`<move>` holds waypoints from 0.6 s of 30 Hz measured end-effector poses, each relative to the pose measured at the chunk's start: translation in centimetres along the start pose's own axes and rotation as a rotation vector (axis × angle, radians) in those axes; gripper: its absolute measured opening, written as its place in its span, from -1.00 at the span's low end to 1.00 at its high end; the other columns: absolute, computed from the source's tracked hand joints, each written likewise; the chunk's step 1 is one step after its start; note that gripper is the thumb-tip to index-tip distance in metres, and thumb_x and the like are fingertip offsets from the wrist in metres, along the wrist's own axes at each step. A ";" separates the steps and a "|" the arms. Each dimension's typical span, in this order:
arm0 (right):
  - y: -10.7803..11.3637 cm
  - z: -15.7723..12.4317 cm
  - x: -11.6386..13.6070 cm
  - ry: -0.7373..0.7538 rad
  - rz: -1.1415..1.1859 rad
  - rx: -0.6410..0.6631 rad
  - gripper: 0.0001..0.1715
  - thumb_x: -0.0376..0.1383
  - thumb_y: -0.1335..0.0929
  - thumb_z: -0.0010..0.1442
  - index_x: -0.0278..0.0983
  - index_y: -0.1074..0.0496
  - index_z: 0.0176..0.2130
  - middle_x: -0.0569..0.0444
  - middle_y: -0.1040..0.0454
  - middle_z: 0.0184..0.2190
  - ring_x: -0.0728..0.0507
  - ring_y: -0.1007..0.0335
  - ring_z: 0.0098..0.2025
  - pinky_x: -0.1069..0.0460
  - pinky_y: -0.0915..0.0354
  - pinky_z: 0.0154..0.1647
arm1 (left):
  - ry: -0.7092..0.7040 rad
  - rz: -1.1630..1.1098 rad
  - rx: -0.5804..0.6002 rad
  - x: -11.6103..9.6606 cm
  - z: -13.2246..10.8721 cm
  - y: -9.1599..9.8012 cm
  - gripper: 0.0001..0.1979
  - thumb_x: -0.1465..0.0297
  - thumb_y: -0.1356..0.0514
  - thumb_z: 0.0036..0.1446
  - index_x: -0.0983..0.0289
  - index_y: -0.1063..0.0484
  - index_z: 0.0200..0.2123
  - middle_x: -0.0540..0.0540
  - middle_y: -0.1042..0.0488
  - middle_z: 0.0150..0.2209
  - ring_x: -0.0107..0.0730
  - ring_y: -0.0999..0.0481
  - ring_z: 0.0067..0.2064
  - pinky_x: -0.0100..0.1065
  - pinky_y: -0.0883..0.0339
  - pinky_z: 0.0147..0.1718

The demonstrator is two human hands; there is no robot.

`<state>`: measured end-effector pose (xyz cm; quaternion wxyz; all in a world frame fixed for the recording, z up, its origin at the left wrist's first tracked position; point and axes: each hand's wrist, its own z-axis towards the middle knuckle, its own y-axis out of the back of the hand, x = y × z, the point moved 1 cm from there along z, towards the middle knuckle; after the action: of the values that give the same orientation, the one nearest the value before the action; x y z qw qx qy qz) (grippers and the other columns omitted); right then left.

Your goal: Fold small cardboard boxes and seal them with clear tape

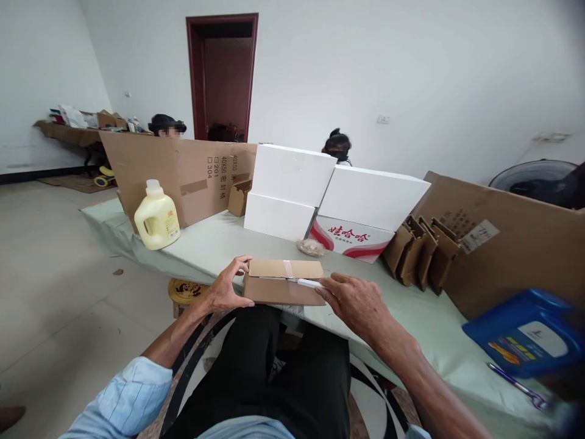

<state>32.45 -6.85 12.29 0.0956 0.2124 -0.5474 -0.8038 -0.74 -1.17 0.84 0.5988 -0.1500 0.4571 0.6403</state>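
Observation:
A small brown cardboard box [283, 291] lies at the table's near edge, with a strip of clear tape [287, 268] across its top seam. My left hand [228, 285] grips the left end of the box, thumb at the near side and fingers at the far corner. My right hand [351, 300] is closed around a slim white box cutter [309, 283]. The cutter's tip meets the tape at the seam, near the middle of the box. Part of its handle is hidden in my fingers.
White boxes [292, 177] stand stacked ahead, beside a clear plastic bundle [311, 246]. A yellow jug [156, 216] is at left; folded brown cartons [423, 253], a blue jug [525, 334] and a purple pen [516, 384] are at right. Two people sit behind large cardboard sheets [196, 177].

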 end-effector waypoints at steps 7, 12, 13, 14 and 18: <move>-0.3 -1.0 -0.5 -0.054 0.020 0.004 -0.49 -0.04 -0.18 0.57 -0.13 -0.60 -0.20 0.01 -0.55 -0.37 -0.10 -0.43 -0.39 -0.05 0.16 -0.44 | -0.017 0.024 0.008 0.0 0.1 -0.4 -0.36 0.41 -0.53 -0.18 0.16 -0.27 -0.07 0.35 -0.27 0.42 0.11 -0.36 0.40 0.04 -0.39 0.22; -0.7 -1.6 -0.8 -0.115 -0.012 -0.025 -0.50 -0.04 -0.21 0.56 -0.16 -0.58 -0.25 0.01 -0.56 -0.37 -0.09 -0.44 -0.39 -0.04 0.20 -0.45 | -0.040 0.048 0.012 -0.2 0.2 -0.5 -0.30 0.41 -0.53 -0.18 0.15 -0.27 0.00 0.33 -0.27 0.39 0.12 -0.35 0.40 0.04 -0.41 0.21; -0.7 -1.9 -1.1 -0.130 -0.018 -0.040 -0.48 -0.02 -0.21 0.56 -0.16 -0.57 -0.28 0.01 -0.56 -0.37 -0.09 -0.44 -0.40 -0.04 0.20 -0.45 | -0.041 0.057 0.013 -0.2 0.2 -0.5 -0.28 0.42 -0.54 -0.18 0.14 -0.27 0.02 0.33 -0.27 0.39 0.12 -0.35 0.39 0.04 -0.41 0.21; -0.6 -2.1 -1.5 -0.141 -0.017 -0.058 -0.45 -0.01 -0.20 0.55 -0.17 -0.56 -0.30 0.01 -0.56 -0.38 -0.09 -0.43 -0.42 -0.05 0.20 -0.46 | -0.041 0.068 0.013 -0.2 0.2 -0.5 -0.26 0.43 -0.54 -0.18 0.14 -0.27 0.05 0.33 -0.27 0.39 0.12 -0.36 0.39 0.05 -0.42 0.22; -0.9 -3.9 -4.1 -0.112 0.162 -0.136 -0.41 0.10 -0.18 0.53 -0.13 -0.60 -0.24 0.02 -0.60 -0.34 -0.12 -0.47 -0.39 -0.03 -0.02 -0.45 | -0.042 0.108 0.013 -0.2 0.0 -0.2 -0.19 0.44 -0.55 -0.20 0.13 -0.27 0.12 0.33 -0.25 0.40 0.15 -0.35 0.39 0.07 -0.42 0.22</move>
<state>37.88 -8.22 11.21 0.1437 0.1150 -0.5113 -0.8394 -0.51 -1.34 0.84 0.5737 -0.1077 0.4558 0.6719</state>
